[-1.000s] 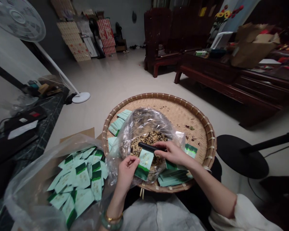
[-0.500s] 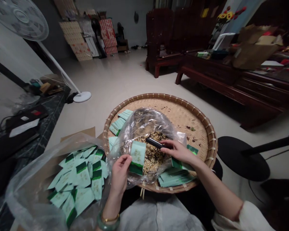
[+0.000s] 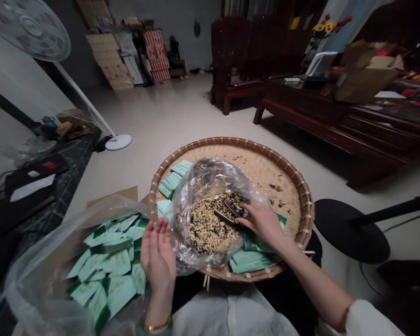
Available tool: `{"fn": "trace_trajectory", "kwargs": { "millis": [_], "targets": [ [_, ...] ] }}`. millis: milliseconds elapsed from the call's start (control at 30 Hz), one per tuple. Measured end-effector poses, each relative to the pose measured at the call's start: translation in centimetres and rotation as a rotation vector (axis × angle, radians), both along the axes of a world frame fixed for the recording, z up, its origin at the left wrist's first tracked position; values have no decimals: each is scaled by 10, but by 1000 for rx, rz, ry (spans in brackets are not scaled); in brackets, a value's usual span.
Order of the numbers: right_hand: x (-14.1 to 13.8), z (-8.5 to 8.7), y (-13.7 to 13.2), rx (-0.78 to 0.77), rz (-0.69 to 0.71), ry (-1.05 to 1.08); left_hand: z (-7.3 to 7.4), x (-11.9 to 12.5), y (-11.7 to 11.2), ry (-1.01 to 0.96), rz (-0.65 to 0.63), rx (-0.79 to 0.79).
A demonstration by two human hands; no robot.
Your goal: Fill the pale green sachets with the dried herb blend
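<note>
My right hand [image 3: 261, 225] grips a black tool [image 3: 225, 217] with two slim arms spread in a narrow V. The tool lies over a loose tan-and-black dried mix [image 3: 206, 231] inside a clear plastic bag [image 3: 219, 172]. Palm up and fingers stretched, my left hand [image 3: 158, 256] holds nothing, left of that bag. Beside it, a large clear bag [image 3: 31, 275] contains many light-green packets [image 3: 117, 261]. A stack of flat green packets [image 3: 250, 259] rests under my right wrist, and other packets [image 3: 171, 182] lie at the left inside a round woven tray [image 3: 210, 143].
A white standing fan [image 3: 118, 142] is at the left, beside a dark marble ledge [image 3: 75, 172] with things on it. A round black base [image 3: 352, 231] stands right of the tray. Dark wooden furniture [image 3: 301, 109] occupies the back right.
The packet has left my left hand, which has moved left and opened. The black tool's arms, together before, are now apart in my right hand.
</note>
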State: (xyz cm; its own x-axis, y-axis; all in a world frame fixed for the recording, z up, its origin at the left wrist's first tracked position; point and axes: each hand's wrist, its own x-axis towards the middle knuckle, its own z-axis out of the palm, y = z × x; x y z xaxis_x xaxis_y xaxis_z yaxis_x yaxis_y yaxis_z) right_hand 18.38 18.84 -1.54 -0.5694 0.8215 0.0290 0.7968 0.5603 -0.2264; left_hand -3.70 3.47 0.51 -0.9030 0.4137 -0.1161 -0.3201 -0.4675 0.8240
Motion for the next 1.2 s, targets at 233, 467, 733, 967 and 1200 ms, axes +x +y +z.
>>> {"fn": "trace_trajectory", "kwargs": {
  "millis": [233,467,733,967,1200],
  "targets": [
    [10,9,-4,-185,74,-101,-13,18,-3,218,-426,-321],
    [24,32,-10,-536,214,135,-12,28,1,279,-640,-390],
    [-29,61,-27,-377,448,558,-10,46,11,373,-803,-481],
    [-39,23,-32,-168,51,828,-14,36,11,21,-466,-331],
    [-53,7,-52,104,72,907,-10,40,11,-63,-479,-255]
  ]
}}
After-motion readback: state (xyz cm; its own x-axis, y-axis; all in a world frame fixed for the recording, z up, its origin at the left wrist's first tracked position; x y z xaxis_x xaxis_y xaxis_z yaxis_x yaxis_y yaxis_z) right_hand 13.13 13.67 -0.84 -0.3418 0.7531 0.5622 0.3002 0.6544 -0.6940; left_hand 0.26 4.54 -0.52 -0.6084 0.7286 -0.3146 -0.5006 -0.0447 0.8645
